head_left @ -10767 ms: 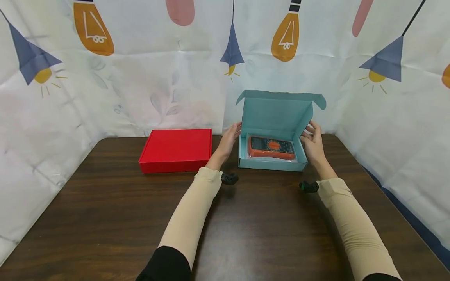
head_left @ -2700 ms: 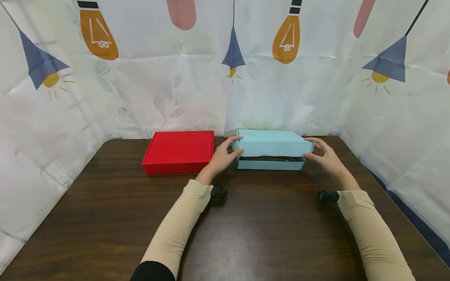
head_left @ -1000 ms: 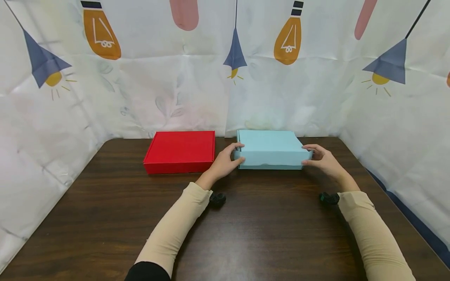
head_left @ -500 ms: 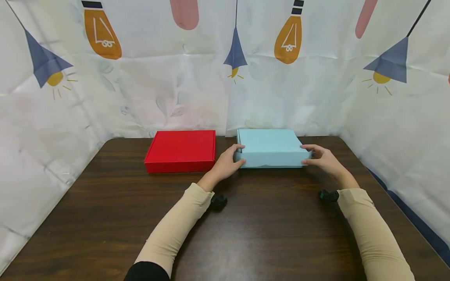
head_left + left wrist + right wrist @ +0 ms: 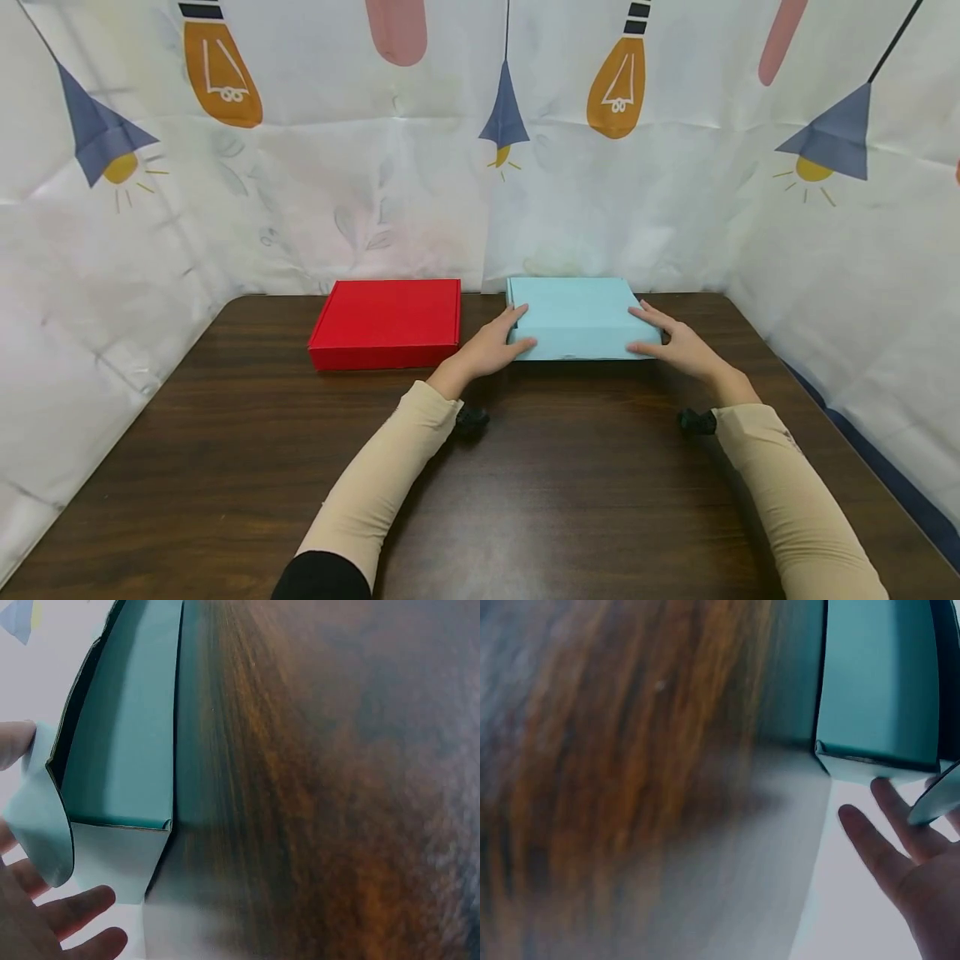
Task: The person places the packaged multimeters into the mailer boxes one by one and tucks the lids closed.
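A light blue cardboard box [image 5: 573, 302] stands at the back of the table, its hinged lid lowered over it. The lid's front flap hangs outside the front wall [image 5: 124, 765] in the left wrist view, with a gap between. My left hand [image 5: 483, 348] touches the lid's left front corner with thumb and index finger. A rounded side tab [image 5: 43, 825] sticks out between that thumb and the other fingers. My right hand [image 5: 686, 348] lies against the right front corner, fingers mostly straight. Its side tab [image 5: 939, 799] shows by the fingers in the right wrist view. The box's inside is hidden.
A red cardboard box [image 5: 386, 317], lid down, sits left of the blue one on the dark wooden table [image 5: 525, 500]. Behind hangs a pale curtain [image 5: 420, 192] printed with lamps and bulbs.
Earlier the blue lid stood up with an orange and black multimeter inside. Both hands have since lowered it. In the last half second my fingers have slid inward over the lid's corners.
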`<state>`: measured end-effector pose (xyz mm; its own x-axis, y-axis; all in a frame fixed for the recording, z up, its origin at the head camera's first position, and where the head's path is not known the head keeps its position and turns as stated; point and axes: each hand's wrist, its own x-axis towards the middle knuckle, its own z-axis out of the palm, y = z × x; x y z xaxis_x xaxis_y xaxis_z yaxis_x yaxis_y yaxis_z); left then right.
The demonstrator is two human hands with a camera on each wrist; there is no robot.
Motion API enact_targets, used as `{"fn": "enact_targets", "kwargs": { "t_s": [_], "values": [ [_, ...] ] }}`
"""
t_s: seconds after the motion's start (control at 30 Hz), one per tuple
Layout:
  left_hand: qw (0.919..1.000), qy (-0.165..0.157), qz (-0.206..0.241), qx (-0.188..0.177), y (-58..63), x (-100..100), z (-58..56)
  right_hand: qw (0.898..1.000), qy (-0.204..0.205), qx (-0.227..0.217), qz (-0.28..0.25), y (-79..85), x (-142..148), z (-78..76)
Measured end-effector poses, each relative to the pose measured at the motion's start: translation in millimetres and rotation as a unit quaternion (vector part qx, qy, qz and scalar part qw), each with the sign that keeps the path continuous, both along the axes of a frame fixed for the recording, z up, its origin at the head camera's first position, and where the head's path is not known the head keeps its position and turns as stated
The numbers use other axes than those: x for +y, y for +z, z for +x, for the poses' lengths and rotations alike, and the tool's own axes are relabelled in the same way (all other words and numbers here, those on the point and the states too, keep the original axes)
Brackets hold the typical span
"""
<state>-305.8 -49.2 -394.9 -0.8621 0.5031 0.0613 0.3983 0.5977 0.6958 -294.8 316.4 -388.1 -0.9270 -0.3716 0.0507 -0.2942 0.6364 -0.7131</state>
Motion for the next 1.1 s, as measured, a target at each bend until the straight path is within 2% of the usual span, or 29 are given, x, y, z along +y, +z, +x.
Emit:
{"fn": "enact_targets", "kwargs": {
  "t_s": [0.13, 0.3, 0.5, 0.7, 1.0, 1.1],
  "values": [
    [0.9999, -0.002, -0.014, 0.000, 0.3, 2, -0.3, 0.999, 0.001, -0.006, 0.045, -0.3, -4, -2.4],
    [0.9994, -0.001, -0.034, -0.007, 0.7, 7, -1.6, 0.998, -0.002, -0.003, 0.066, -2.4, -8, -3.9],
    [0.9986, 0.017, -0.049, -0.006, -1.2, 10, -4.1, 0.997, -0.012, -0.004, 0.075, -3.0, -12, -5.4],
    [0.9986, 0.027, -0.045, -0.005, -2.7, 11, -5.1, 0.997, -0.017, 0.002, 0.080, -4.2, -14, -9.6],
    [0.9986, 0.028, -0.043, -0.013, -4.2, 12, -5.0, 0.997, -0.009, 0.004, 0.072, -5.2, -13, -12.5],
    [0.9981, 0.037, -0.048, -0.010, -5.3, 12, -5.1, 0.998, -0.004, 0.004, 0.066, -6.1, -14, -13.0]
  ]
}}
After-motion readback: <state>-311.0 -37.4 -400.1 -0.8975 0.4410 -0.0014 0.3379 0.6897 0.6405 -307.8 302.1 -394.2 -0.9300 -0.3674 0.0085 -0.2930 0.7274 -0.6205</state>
